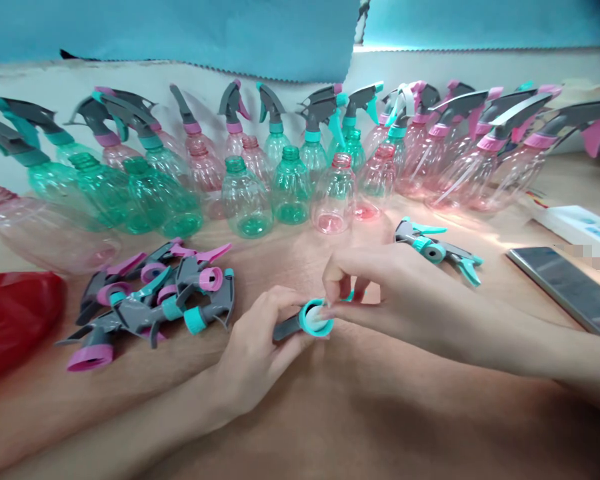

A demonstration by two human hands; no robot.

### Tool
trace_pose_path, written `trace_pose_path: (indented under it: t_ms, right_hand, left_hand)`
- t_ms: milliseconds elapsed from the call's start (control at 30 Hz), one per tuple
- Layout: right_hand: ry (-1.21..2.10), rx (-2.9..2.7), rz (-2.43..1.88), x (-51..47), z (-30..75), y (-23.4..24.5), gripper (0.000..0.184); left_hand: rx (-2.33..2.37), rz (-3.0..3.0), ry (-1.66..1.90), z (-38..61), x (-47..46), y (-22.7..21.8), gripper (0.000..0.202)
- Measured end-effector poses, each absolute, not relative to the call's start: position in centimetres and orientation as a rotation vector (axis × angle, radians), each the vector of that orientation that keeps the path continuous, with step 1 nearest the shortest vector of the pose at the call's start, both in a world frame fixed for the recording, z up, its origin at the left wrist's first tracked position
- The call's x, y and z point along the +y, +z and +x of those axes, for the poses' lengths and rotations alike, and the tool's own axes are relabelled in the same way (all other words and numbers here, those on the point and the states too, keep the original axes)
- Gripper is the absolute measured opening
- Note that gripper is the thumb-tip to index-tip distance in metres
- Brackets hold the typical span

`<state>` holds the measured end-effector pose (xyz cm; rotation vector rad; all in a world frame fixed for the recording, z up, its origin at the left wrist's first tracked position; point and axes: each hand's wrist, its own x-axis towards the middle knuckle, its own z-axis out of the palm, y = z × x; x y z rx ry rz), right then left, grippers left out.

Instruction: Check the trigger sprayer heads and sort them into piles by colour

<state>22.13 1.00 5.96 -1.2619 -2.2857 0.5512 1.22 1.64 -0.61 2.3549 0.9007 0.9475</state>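
My left hand [253, 350] is closed around a grey spray trigger head with a teal screw collar [314, 319], its open collar turned toward me. My right hand [380, 287] pinches at the collar's mouth with thumb and fingertips, where something small and white shows inside. Both hands rest low over the wooden table [330, 413], near its middle.
A heap of grey trigger heads [155, 300] with pink and teal collars lies left. One teal trigger head [437, 250] lies right. Several green and pink spray bottles [290, 187] line the back. A phone [565, 287], a white box [580, 227] and a red bag [10, 320] flank the sides.
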Motion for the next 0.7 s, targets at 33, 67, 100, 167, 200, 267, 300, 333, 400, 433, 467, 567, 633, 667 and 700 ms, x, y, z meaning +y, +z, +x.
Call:
trace_pose_path:
  t_ms: [33,67,100,167,200,267,300,333,400,433,467,567,633,667,700]
  right_hand:
    - [0.531,-2.287,-1.24,1.0,22.1,6.0,0.014]
    - [0.541,-2.296,-1.208,1.1,22.1,6.1,0.013]
    - [0.56,-2.313,-1.177,1.1,22.1,6.2,0.011]
    - [0.592,-2.371,-1.133,1.2,22.2,6.4,0.011]
    - [0.588,-2.401,-1.115,1.3,22.3,6.4,0.012]
    - [0.536,-2.439,-1.086,1.4,22.4,6.4,0.013]
    - [0.499,-2.445,-1.071,1.5,22.5,6.4,0.012]
    - [0.472,-2.45,-1.049,1.6,22.5,6.3,0.011]
    - [0.457,-2.46,-0.99,1.8,22.8,6.1,0.01]
    - [0.472,-2.467,-0.958,1.9,22.9,6.1,0.01]
    - [0.495,-2.477,-0.923,1.9,23.0,6.1,0.01]
    - [0.526,-2.508,-0.882,2.0,23.2,6.4,0.014]
    - [0.488,-2.531,-0.86,2.0,23.2,6.6,0.016]
    - [0.467,-2.539,-0.838,2.0,23.2,6.7,0.018]
    - [0.439,-2.548,-0.805,1.9,23.2,6.8,0.02]
  left_hand:
    - [0.902,2.346,0.955,1.2,1.7,-0.6,0.022]
    - [0.903,2.339,0.959,1.3,1.7,-0.6,0.022]
    - [0.906,2.337,0.961,1.3,1.7,-0.7,0.022]
    - [0.908,2.343,0.963,1.3,1.7,-0.7,0.024]
    - [0.913,2.343,0.963,1.3,1.7,-0.7,0.023]
    - [0.921,2.341,0.958,1.2,1.7,-0.8,0.022]
    - [0.921,2.339,0.956,1.2,1.7,-0.8,0.021]
    - [0.918,2.338,0.951,1.2,1.7,-0.8,0.021]
    - [0.913,2.346,0.953,1.2,1.7,-0.7,0.022]
    - [0.913,2.352,0.953,1.2,1.7,-0.6,0.022]
    - [0.912,2.357,0.953,1.2,1.7,-0.6,0.022]
    - [0.916,2.349,0.948,1.2,1.7,-0.4,0.022]
    - [0.906,2.345,0.942,1.2,1.7,-0.4,0.023]
    - [0.901,2.349,0.94,1.2,1.7,-0.4,0.024]
    - [0.896,2.354,0.942,1.2,1.7,-0.4,0.024]
